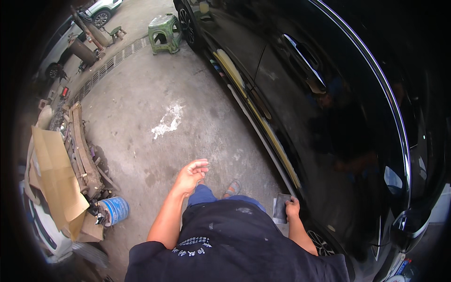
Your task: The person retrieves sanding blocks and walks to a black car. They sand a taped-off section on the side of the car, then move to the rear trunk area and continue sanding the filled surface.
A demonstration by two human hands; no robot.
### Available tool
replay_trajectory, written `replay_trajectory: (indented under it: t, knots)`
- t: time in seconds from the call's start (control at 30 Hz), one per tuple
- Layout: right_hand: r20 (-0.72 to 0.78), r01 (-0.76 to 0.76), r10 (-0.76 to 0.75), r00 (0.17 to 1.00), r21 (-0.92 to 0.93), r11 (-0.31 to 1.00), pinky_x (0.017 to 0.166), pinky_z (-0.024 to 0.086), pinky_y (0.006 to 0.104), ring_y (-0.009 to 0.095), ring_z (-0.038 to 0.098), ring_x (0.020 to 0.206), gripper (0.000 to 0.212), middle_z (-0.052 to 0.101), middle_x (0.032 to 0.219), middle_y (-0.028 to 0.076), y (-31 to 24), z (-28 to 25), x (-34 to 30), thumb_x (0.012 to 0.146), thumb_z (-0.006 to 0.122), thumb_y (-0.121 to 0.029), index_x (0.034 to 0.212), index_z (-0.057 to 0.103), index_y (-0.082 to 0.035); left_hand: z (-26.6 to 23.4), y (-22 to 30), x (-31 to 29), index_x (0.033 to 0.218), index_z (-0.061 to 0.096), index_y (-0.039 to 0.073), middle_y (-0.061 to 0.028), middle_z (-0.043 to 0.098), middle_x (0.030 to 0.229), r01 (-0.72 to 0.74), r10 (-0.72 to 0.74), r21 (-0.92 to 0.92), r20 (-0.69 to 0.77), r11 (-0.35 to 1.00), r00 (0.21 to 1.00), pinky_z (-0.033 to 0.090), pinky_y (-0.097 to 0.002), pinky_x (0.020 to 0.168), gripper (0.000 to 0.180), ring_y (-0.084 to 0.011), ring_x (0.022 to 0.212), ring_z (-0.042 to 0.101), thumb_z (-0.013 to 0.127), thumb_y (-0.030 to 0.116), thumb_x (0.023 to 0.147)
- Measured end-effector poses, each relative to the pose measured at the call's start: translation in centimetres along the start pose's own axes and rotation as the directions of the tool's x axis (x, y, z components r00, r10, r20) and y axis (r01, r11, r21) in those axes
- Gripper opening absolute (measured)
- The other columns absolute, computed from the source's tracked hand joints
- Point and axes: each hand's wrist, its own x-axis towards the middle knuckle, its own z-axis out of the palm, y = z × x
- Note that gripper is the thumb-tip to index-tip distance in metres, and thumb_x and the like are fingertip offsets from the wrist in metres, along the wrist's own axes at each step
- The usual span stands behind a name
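Observation:
My left hand (192, 175) hangs in the air in front of my body, its fingers apart and slightly bent, with nothing in it. Lower right, my right hand (292, 207) grips a flat, dark grey sheet (282, 205) that looks like sandpaper, with a paler sheet edge showing beside it. That hand is close to the lower side of a black car (329, 141). Along the car's sill runs a long strip of yellowish filler (263, 123), wider toward the far end. Whether my right hand touches the car, I cannot tell.
At the far end stands a green plastic stool (164, 34) by the car's wheel. Left of me are a cardboard box (58, 174), wood pieces (84, 150) and a blue can (116, 210). White residue (169, 122) marks the concrete floor. A drain grate (108, 66) crosses farther back.

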Motion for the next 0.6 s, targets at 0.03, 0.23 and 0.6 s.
replay_trajectory:
  t: [0.03,0.23,0.6]
  knots:
    - [0.004,0.005,-0.005,1.0,0.004,1.0,0.091,0.046,0.0342,0.022,0.061,0.1,0.046,0.064,0.111,0.014,-1.1,0.2,-0.1,0.086,0.06,-0.006,0.131,0.049,-0.005,0.0,0.3,1.0,0.118,0.057,-0.001,-0.0084,0.051,0.132,-0.001,0.001,-0.015,0.011,1.0,1.0,0.048,-0.0292,0.086,0.042,-0.0172,0.107,0.057,0.052,-0.014,0.079]
    - [-0.071,-0.07,0.066,0.995,-0.066,0.995,0.086,0.047,0.0333,0.02,0.061,0.094,0.046,0.065,0.103,0.013,-2.9,2.2,-0.4,0.086,0.061,-0.006,0.13,0.05,-0.003,-1.4,4.9,7.7,0.117,0.058,0.001,-0.0113,0.05,0.133,-0.066,0.079,-0.181,0.064,0.981,0.995,0.049,-0.0299,0.083,0.041,-0.0206,0.106,0.057,0.053,-0.014,0.08]
    - [-0.255,-0.081,0.063,0.965,-0.062,0.995,0.092,0.045,0.0337,0.022,0.06,0.1,0.05,0.064,0.108,0.013,-9.7,8.7,-2.3,0.083,0.058,-0.004,0.132,0.049,-0.003,-6.5,22.1,14.6,0.121,0.056,0.006,-0.0158,0.05,0.132,-0.319,0.504,-0.506,0.285,0.802,0.815,0.049,-0.0272,0.075,0.042,-0.0241,0.106,0.054,0.054,-0.01,0.083]
